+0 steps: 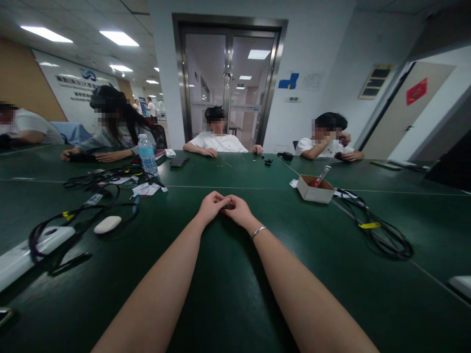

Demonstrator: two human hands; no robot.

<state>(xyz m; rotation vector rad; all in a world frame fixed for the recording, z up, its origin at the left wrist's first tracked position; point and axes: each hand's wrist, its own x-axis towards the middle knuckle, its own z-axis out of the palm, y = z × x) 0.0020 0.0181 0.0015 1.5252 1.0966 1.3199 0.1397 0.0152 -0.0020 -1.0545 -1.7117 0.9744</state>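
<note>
My left hand (211, 206) and my right hand (238, 210) rest together on the dark green table (228, 294), fingertips touching in front of me. Both hands are curled, and whether a small item sits between the fingertips is too small to tell. A thin silver bracelet (258, 231) circles my right wrist. Both forearms stretch out from the bottom edge of the view.
A small cardboard box (315, 189) with a red-tipped tool stands to the right, beside a coil of black cable (382, 233). On the left lie black cables (88, 196), a white oval object (107, 224) and a water bottle (147, 155). Several people sit along the far side.
</note>
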